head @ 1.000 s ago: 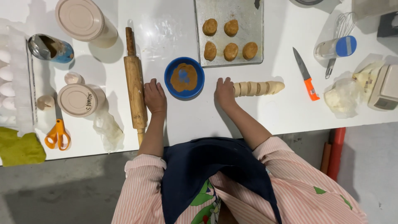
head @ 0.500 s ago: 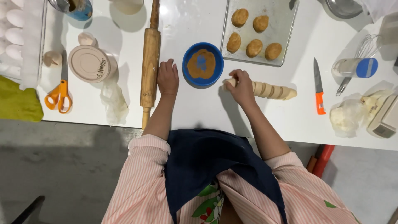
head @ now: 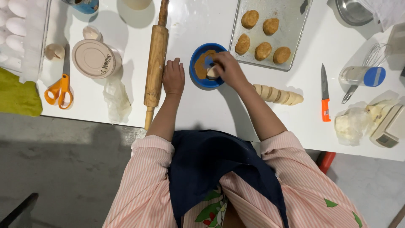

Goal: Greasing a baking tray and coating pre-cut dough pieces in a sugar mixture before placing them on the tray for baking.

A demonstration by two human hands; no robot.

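Observation:
My right hand (head: 228, 68) holds a pale slice of dough (head: 212, 72) inside a blue bowl (head: 198, 78) of brown powder. My left hand (head: 173, 77) rests flat on the white table (head: 198, 107), between the bowl and a wooden rolling pin (head: 155, 63). A sliced dough log (head: 278, 94) lies just right of my right forearm. Behind the bowl stands a metal baking tray (head: 295, 25) with several brown coated dough rounds (head: 262, 37).
An orange-handled knife (head: 324, 95) lies to the right, near a whisk (head: 363, 67), a blue-capped jar (head: 362, 76), a plastic-wrapped dough lump (head: 352, 124) and a scale (head: 388, 126). At left are orange scissors (head: 60, 86), a lidded tub (head: 93, 59), eggshells (head: 55, 51), an egg carton (head: 19, 29) and a yellow-green cloth (head: 17, 95).
My right hand went from the cut end of the dough log to the blue bowl, carrying a slice. My left hand stayed flat on the table.

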